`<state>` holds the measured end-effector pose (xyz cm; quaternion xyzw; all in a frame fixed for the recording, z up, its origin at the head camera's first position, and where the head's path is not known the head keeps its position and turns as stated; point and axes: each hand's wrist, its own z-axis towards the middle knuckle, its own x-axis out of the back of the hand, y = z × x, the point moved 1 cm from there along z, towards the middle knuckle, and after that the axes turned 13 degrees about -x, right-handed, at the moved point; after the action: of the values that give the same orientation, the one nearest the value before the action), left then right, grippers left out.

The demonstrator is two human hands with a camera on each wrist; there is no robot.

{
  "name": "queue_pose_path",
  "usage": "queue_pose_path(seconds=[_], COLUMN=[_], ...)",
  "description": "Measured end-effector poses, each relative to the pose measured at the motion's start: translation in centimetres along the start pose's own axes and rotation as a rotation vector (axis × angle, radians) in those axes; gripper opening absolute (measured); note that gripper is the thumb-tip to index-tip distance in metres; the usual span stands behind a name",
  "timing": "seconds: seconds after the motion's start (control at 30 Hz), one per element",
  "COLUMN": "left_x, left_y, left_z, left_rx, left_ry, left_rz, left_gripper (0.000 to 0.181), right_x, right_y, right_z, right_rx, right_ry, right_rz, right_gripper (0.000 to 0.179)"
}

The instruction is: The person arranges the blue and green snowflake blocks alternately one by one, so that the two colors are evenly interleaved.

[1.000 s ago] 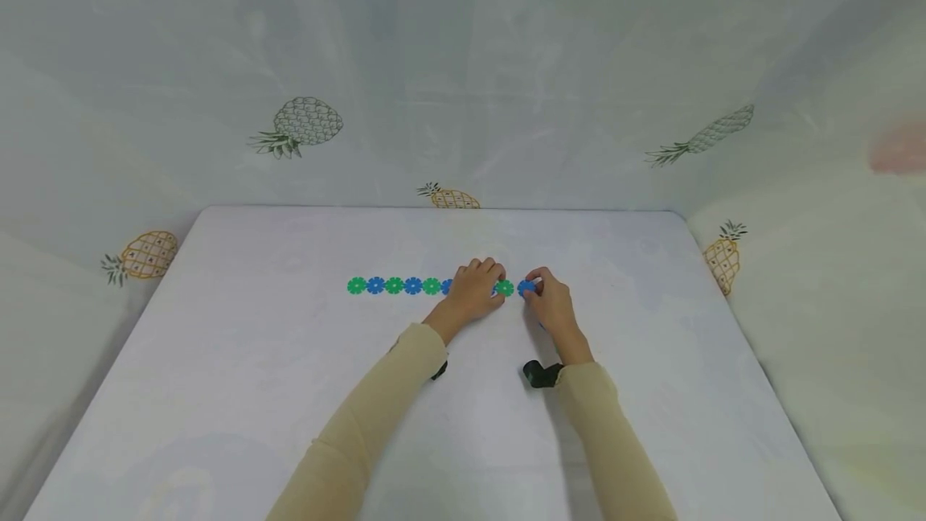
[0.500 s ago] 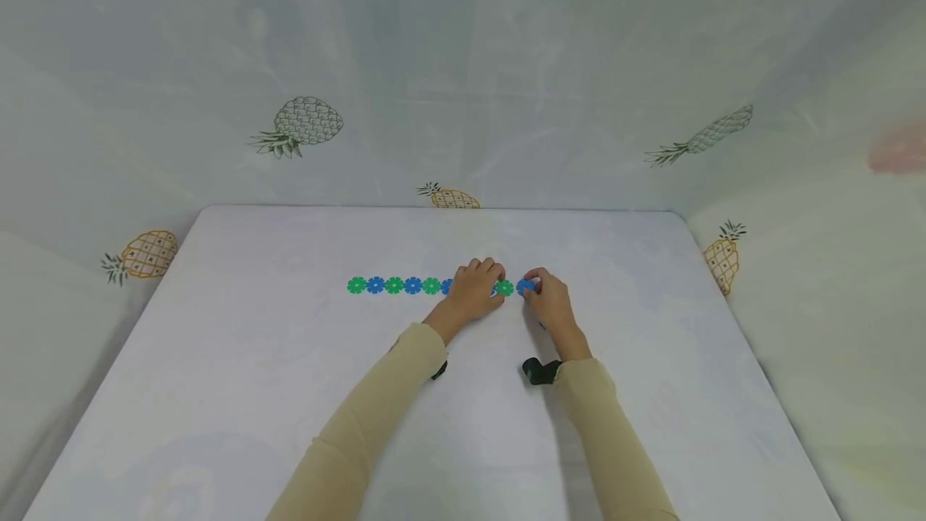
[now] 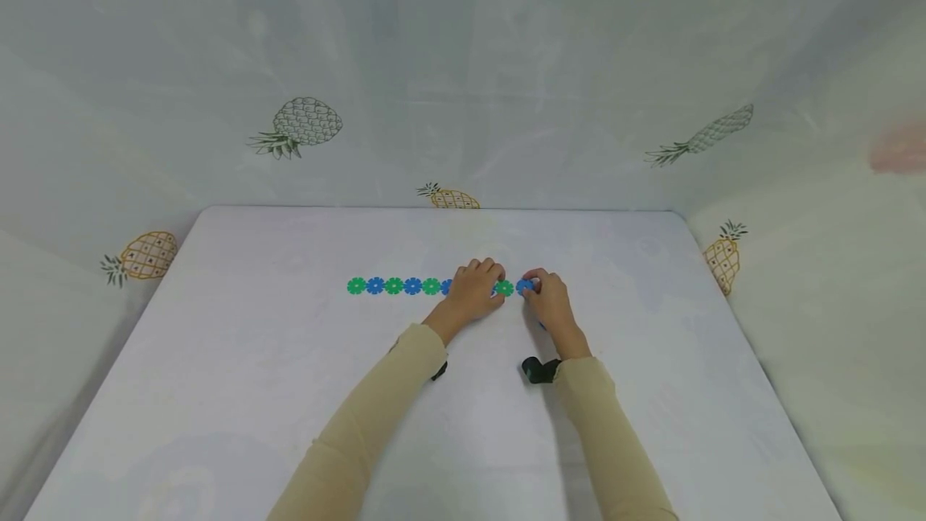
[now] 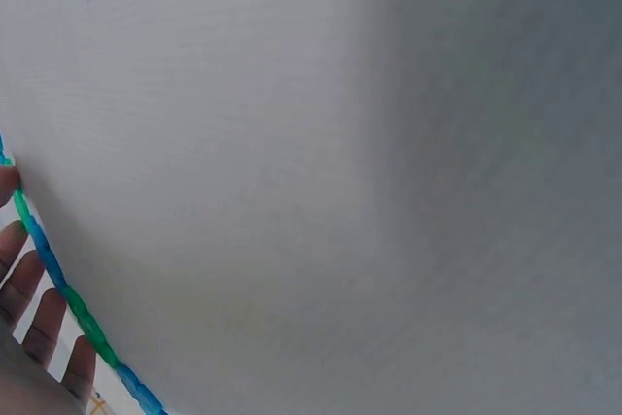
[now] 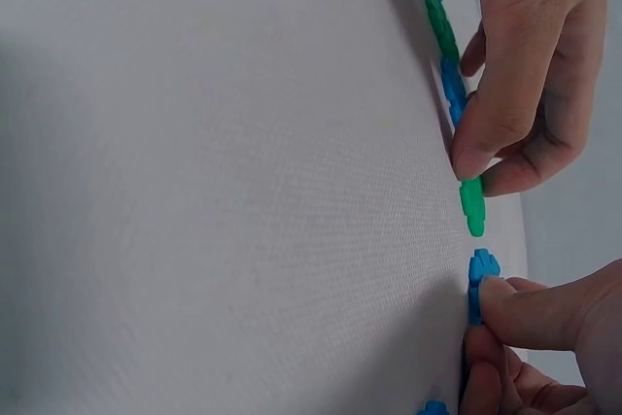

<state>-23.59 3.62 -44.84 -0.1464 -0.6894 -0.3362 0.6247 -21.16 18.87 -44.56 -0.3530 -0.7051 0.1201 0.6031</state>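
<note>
A row of green and blue plastic snowflake discs runs across the table, its middle covered by my left hand. That hand's thumb and finger pinch the green disc at the row's right end. A blue disc is pinched between the thumb and fingers of my right hand. A narrow gap separates the blue disc from the green disc. In the left wrist view, the left fingers lie along the chain's edge.
One more blue disc lies on the white table below the right hand, mostly hidden in the head view. Dark wrist straps show at the cuffs. A pineapple-print cloth hangs behind the table.
My right hand and its blue disc have shifted very slightly left, narrowing the gap to the green end disc. The left hand and the row have stayed in place.
</note>
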Motion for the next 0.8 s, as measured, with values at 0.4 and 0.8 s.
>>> queue_pose_path(seconds=[0.4, 0.8], left_x=[-0.07, -0.04], left_y=[0.01, -0.04], left_z=[0.12, 0.01], left_rx=[-0.002, 0.001], left_ry=[-0.002, 0.005], left_rz=[-0.002, 0.000], left_gripper=[0.034, 0.034], right_x=[-0.11, -0.18], right_y=[0.09, 0.05], right_z=[0.08, 0.14], right_rx=[0.001, 0.004], right_ry=[-0.002, -0.015], right_rz=[-0.005, -0.021], right_gripper=[0.025, 0.024])
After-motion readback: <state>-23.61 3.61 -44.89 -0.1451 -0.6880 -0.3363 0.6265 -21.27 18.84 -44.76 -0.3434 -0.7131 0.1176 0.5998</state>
